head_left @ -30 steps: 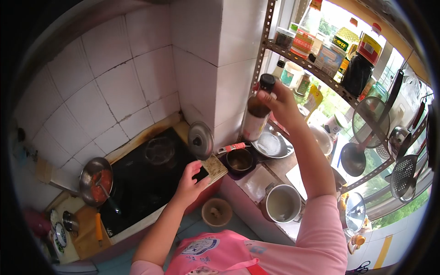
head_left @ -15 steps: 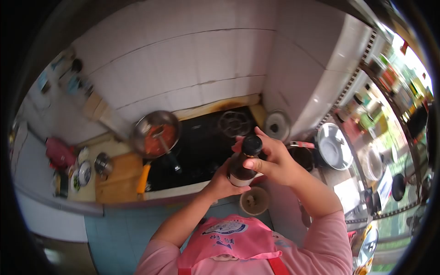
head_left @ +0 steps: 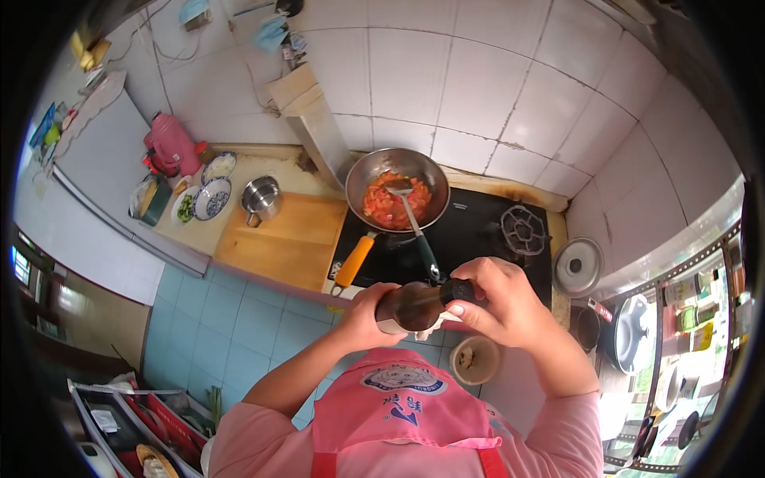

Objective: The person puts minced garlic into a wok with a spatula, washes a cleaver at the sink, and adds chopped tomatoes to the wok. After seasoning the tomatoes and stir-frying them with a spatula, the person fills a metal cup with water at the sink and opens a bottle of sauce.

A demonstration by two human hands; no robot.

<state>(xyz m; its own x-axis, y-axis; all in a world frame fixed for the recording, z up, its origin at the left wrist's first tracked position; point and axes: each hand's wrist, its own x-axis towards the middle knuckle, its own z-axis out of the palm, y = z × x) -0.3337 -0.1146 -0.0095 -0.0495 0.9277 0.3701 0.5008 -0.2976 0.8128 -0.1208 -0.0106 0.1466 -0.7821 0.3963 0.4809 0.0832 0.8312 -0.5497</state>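
Note:
A dark brown bottle (head_left: pixel 416 304) is held tilted in front of my chest, its neck toward the right. My left hand (head_left: pixel 366 320) is wrapped round the body, over a pale label. The thumb and fingers of my right hand (head_left: pixel 506 309) are closed on its black cap (head_left: pixel 457 292), which sits on the neck. Beyond the bottle stands a steel wok (head_left: pixel 360 180) with chopped red tomato (head_left: pixel 385 209) in it. A spatula (head_left: pixel 420 235) with a dark handle rests in the wok. The wok's orange handle (head_left: pixel 353 264) points toward me.
The black cooktop (head_left: pixel 478 219) has a bare burner grate (head_left: pixel 523 230). To its left are a wooden board (head_left: pixel 271 247), a steel pot (head_left: pixel 261 199), patterned plates (head_left: pixel 213 197) and a pink thermos (head_left: pixel 172 145). On the right are a pot lid (head_left: pixel 578 267) and a shelf rack. A bin (head_left: pixel 475 360) stands below.
My view has swung left, bringing the wok and counter nearer the middle. The bottle has gone from nearly upright to tilted right, with both hands still on it.

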